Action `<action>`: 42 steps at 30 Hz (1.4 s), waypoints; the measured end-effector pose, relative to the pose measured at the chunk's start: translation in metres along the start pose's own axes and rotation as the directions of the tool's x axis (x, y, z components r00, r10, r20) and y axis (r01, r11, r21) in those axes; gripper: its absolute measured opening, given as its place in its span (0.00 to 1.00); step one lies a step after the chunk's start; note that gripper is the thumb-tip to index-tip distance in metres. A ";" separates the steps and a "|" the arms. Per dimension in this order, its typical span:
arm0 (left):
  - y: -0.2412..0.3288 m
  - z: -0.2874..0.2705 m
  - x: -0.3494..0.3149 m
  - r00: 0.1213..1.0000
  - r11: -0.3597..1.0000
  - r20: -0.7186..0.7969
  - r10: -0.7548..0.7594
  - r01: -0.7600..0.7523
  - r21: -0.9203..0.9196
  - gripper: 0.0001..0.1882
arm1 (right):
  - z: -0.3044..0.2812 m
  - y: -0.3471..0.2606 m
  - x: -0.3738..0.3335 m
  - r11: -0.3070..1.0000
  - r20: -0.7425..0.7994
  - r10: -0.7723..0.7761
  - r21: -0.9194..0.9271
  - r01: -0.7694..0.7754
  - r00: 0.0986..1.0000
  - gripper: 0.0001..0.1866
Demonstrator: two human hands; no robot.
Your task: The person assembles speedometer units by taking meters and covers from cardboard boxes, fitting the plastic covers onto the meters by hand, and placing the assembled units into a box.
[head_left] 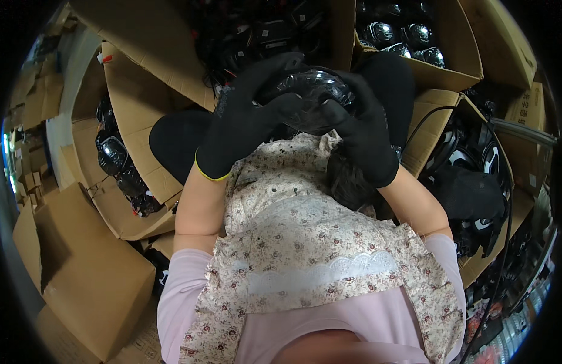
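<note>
Both my hands wear black knit gloves and hold up a glossy black rounded shell (322, 86) wrapped in crinkled clear plastic. My left hand (247, 115) grips its left side, fingers over the far edge and thumb across the near face. On the opposite side my right hand (364, 124) is closed round it, the thumb pressed on the wrap. Its underside is hidden. A patterned apron (287, 212) covers my lap below, and a dark bundle (350, 179) lies by my right wrist.
Similar wrapped shells (402, 36) fill a carton at the far right. Another open carton (135, 115) with wrapped black pieces stands at the left. Black and white parts (463, 158) lie in a box at the right, where a dark cable (508, 224) hangs. Dark goods (269, 36) are piled ahead.
</note>
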State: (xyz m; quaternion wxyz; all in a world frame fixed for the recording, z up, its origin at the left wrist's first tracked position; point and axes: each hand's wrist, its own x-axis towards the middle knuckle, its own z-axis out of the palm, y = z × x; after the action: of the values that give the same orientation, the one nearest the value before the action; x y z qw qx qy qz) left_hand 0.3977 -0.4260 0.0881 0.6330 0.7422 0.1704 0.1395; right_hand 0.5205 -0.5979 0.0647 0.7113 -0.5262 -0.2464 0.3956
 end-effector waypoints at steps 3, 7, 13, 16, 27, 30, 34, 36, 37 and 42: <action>0.003 0.009 -0.002 0.997 0.997 -0.029 -0.070 0.068 -0.047 0.32 | -0.004 0.000 0.000 0.999 -0.038 0.027 -0.040 -0.029 0.999 0.21; -0.008 0.027 -0.011 0.989 0.998 -0.133 -0.070 0.070 -0.006 0.32 | -0.009 0.001 -0.003 0.995 -0.047 0.047 -0.080 -0.051 0.998 0.19; -0.014 0.018 -0.014 0.976 0.982 -0.123 0.182 -0.186 -0.019 0.31 | -0.009 0.000 0.001 0.849 0.116 -0.362 -0.369 0.379 0.925 0.19; -0.012 0.003 -0.013 0.973 0.970 -0.001 0.232 -0.231 0.078 0.28 | -0.008 -0.001 0.000 0.743 0.223 -0.437 -0.456 0.490 0.871 0.22; -0.018 0.015 -0.027 0.977 0.973 -0.090 0.196 -0.205 -0.108 0.26 | -0.007 0.000 0.002 0.615 0.228 -0.568 -0.522 0.591 0.791 0.34; -0.024 0.025 -0.025 0.970 0.847 -0.229 0.087 -0.193 -0.496 0.30 | 0.000 0.005 0.006 0.850 0.038 -0.376 -0.382 0.361 0.926 0.42; -0.028 0.020 -0.019 0.917 0.972 -0.374 0.139 -0.199 -0.127 0.34 | 0.002 0.010 0.009 0.981 0.032 -0.104 -0.161 0.108 0.994 0.46; -0.026 0.011 -0.019 0.841 0.893 -0.346 0.415 -0.303 0.334 0.28 | 0.001 0.009 0.009 0.939 0.057 -0.170 -0.293 0.180 0.984 0.43; -0.024 0.006 -0.021 0.876 0.886 -0.285 0.390 -0.273 0.374 0.27 | 0.001 0.008 0.008 0.894 0.085 -0.231 -0.374 0.245 0.969 0.41; -0.019 0.000 -0.029 0.901 0.872 -0.161 0.404 -0.325 0.366 0.23 | -0.001 -0.003 0.005 0.598 0.205 -0.434 -0.663 0.451 0.877 0.34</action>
State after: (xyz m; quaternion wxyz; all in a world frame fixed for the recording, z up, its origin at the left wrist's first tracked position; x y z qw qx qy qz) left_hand 0.3701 -0.4356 0.0696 0.4373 0.8347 0.1201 0.3123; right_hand 0.5249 -0.5949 0.0674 0.5341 -0.6708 -0.5064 0.0910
